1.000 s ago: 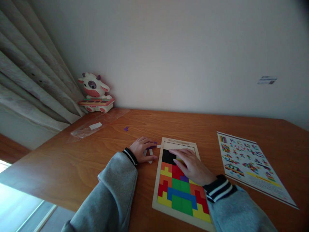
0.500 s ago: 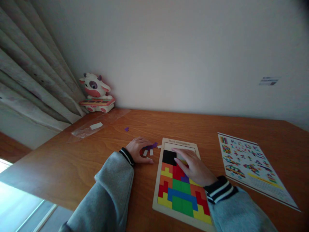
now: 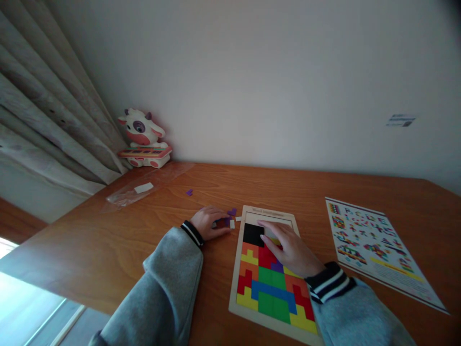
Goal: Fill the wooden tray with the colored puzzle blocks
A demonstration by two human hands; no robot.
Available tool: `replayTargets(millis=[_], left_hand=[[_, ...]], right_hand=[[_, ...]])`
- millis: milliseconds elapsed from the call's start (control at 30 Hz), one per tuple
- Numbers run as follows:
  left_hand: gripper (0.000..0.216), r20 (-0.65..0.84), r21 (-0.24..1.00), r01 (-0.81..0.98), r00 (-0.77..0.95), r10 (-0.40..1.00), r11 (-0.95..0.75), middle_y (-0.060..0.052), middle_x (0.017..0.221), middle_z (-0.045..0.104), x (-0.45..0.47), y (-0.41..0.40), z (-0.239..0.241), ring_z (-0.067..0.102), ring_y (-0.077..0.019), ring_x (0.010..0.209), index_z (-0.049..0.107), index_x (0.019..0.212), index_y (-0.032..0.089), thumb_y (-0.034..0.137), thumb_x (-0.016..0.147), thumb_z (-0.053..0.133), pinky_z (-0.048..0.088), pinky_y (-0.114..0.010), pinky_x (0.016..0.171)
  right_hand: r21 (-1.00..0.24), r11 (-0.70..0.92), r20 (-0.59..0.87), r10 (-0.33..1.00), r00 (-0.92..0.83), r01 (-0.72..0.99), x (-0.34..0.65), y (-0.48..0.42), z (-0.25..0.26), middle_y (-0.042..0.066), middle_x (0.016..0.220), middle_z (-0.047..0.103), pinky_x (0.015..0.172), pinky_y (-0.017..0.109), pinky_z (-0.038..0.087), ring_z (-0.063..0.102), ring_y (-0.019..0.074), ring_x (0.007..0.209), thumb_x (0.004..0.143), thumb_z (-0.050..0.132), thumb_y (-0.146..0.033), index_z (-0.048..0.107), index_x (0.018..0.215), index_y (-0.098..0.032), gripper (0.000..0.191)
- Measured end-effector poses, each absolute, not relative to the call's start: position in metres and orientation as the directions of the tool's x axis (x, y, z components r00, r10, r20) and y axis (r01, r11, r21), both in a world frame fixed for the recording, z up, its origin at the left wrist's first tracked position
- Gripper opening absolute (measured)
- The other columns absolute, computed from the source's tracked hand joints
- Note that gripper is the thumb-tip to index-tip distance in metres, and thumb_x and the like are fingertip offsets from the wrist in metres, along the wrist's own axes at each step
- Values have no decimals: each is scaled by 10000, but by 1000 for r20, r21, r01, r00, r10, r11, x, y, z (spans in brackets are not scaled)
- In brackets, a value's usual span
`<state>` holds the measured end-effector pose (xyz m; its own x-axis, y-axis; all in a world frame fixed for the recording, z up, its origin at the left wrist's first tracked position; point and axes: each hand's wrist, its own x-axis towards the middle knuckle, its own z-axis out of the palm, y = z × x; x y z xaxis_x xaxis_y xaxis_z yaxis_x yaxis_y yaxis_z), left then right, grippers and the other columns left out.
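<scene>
My left hand [image 3: 209, 223] rests on the table left of the puzzle board, thumb and fingers apart around small loose pieces. Among these are a purple block [image 3: 232, 211] and a white piece [image 3: 232, 224]; others are partly hidden by the fingers. My right hand [image 3: 288, 242] lies over the upper part of the wooden puzzle board [image 3: 236, 283], its thumb and index finger spread beside a black block [image 3: 253, 235]. Coloured blocks, such as a long blue block [image 3: 272, 294] and a green block [image 3: 272, 307], fill the lower board. The right hand covers part of the upper right.
Right of the board lies a printed sheet [image 3: 378, 250]. A small purple piece [image 3: 189, 192] sits farther back. At the back left are a clear plastic bag [image 3: 124, 196] and a cow toy with a keyboard [image 3: 144, 139]. A wall [image 3: 270, 96] stands behind the table.
My left hand has shifted slightly up and right, with its thumb closer to the fingers. White pieces near it have moved right or become covered. My right hand is nearly still.
</scene>
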<state>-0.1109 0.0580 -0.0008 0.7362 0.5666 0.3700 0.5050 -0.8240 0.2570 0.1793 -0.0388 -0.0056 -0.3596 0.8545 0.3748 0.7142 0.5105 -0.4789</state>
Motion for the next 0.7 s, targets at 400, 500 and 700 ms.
replayTargets(millis=[400, 500, 700], left_hand=[[292, 448, 164, 702, 573, 686, -693, -79, 1061, 703, -108, 61, -12, 606, -232, 975, 722, 1043, 213, 334, 954, 473, 487, -416, 912], [320, 428, 148, 775, 510, 746, -615, -109, 1138, 664, -108, 62, -14, 566, -269, 1040, 699, 1095, 194, 386, 935, 499, 466, -454, 930], [360, 405, 160, 791, 492, 771, -590, -104, 1169, 626, -95, 65, -11, 545, -266, 1038, 646, 1214, 222, 388, 926, 508, 467, -457, 915]], right_hand=[[-473, 525, 399, 844, -359, 707, 179, -38, -6, 82, 1253, 644, 995, 466, 488, 596, 236, 1159, 947, 505, -313, 517, 1307, -258, 365], [-474, 521, 388, 847, -363, 710, 179, -38, -6, 80, 1260, 639, 1003, 456, 482, 589, 231, 1167, 946, 507, -310, 519, 1305, -254, 364], [-467, 525, 385, 845, -370, 712, 178, -38, -5, 82, 1271, 630, 1008, 461, 477, 582, 228, 1174, 952, 499, -306, 513, 1310, -250, 363]])
